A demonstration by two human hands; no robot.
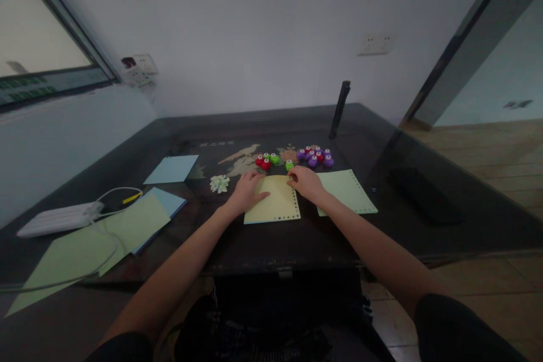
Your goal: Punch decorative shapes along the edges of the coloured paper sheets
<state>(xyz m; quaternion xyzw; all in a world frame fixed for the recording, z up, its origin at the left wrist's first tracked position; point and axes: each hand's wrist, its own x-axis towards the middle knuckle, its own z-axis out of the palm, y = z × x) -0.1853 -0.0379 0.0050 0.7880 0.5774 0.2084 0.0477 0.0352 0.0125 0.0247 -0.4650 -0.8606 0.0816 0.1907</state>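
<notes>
A yellow sheet of paper [275, 203] with small punched holes along its right and bottom edges lies on the dark table [297, 237]. My left hand [247, 191] rests flat on the sheet's left part. My right hand [306, 182] is at the sheet's top right corner, its fingertips right next to a small green punch [289, 165]; whether they grip it I cannot tell. Behind lie a cluster of red and green punches [266, 160] and a cluster of purple and red punches [315, 156].
A green punched sheet [348, 192] lies to the right, a pile of paper bits [219, 183] to the left. Blue sheets [172, 169], a large green sheet [102, 243], a white power strip [59, 218] with cable sit far left. A dark upright stand [340, 107] is behind.
</notes>
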